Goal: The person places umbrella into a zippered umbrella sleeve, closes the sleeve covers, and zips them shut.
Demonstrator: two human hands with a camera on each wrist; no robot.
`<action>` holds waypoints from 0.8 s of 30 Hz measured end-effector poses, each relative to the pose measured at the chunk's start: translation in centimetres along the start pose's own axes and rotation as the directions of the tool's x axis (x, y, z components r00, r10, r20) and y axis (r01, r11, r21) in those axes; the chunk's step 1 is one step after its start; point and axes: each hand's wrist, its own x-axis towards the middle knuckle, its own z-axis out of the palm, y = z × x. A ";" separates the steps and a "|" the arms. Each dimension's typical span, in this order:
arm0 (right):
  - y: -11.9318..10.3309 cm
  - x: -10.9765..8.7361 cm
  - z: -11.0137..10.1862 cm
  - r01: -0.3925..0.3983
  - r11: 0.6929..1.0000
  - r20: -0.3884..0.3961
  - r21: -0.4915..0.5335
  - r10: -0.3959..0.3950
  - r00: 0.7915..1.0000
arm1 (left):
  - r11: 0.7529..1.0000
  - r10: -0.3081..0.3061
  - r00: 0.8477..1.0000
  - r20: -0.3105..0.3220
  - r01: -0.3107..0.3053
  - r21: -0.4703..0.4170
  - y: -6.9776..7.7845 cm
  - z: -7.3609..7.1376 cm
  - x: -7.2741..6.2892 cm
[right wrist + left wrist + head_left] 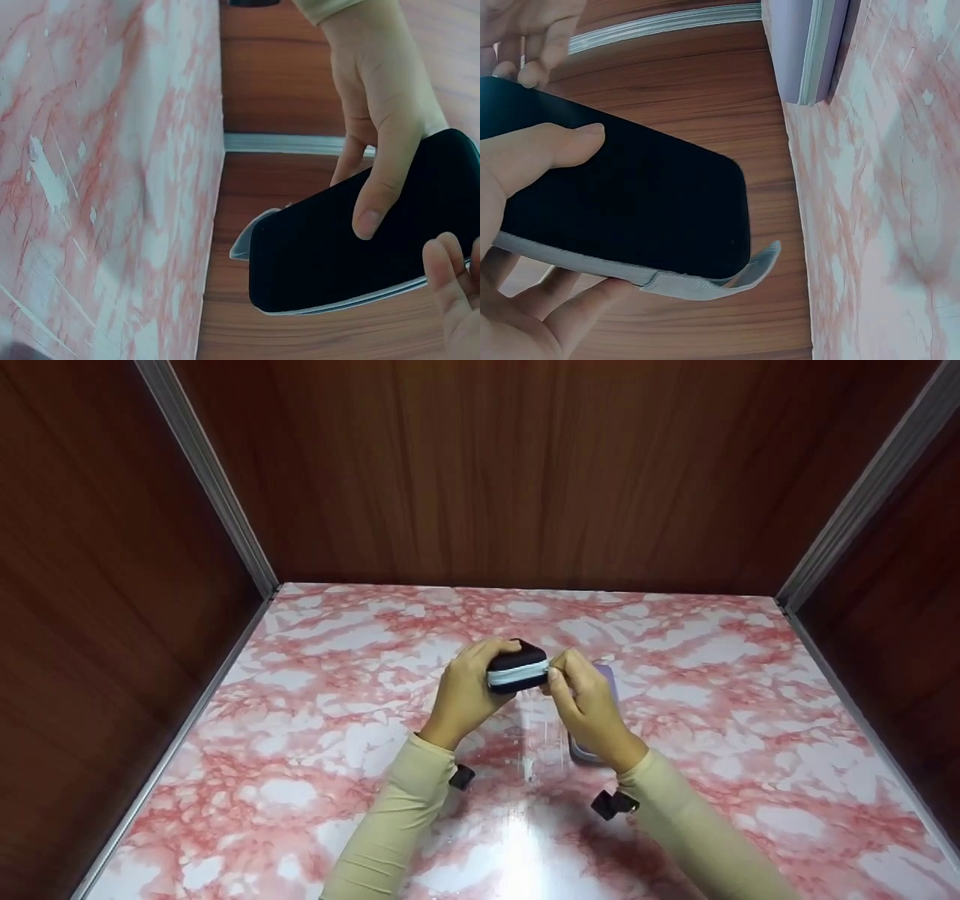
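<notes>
A black zip case [519,668] with a pale blue-grey zipper band is held above the table. My left hand [471,684] grips it from the left; the thumb [555,146] lies across the black top and the fingers curl beneath. A grey fabric strap [705,286] sticks out from one end of the case. At the zipper's right corner, my right hand [589,697] pinches with thumb and forefinger; its fingertips hide what lies between them. Partly behind that hand, a purple case [607,675] with a pale zipper band is on the table.
The table [315,780] has a red and white marbled cover with a glossy light reflection near the front. Dark wood panels [525,472] with metal edge strips [225,495] enclose the back and both sides.
</notes>
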 end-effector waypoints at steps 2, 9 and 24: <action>0.0 0.1 0.0 0.014 1.000 0.003 -0.002 -0.014 1.000 | 1.000 0.004 1.000 -0.007 -0.004 -0.005 0.0 -0.1 0.1; -0.1 -0.1 0.2 -0.059 0.995 -0.007 0.076 0.060 0.998 | 1.000 0.001 1.000 -0.002 -0.001 -0.026 0.0 -0.2 0.0; -4.1 1.7 -0.2 -0.064 0.994 -0.002 0.084 0.064 0.998 | 0.972 -0.081 0.997 -0.003 0.078 -0.220 -0.1 0.2 0.0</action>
